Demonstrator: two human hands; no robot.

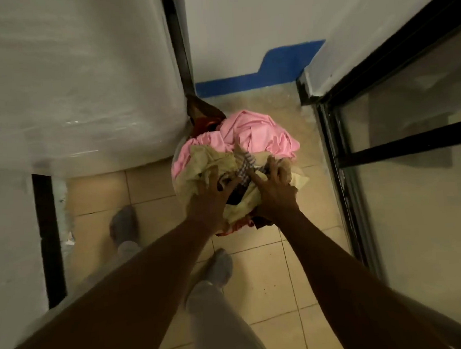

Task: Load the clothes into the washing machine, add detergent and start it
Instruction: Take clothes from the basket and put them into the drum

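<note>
Here the left hand [210,194] and right hand [275,189] press spread fingers into the clothes [251,136], curling around cloth beneath them.

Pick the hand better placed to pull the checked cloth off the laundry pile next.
Right. The right hand already lies against the grey-and-white checked cloth, fingers spread over it. The left hand is buried in the pale yellow cloth on the pile's left side.
</note>
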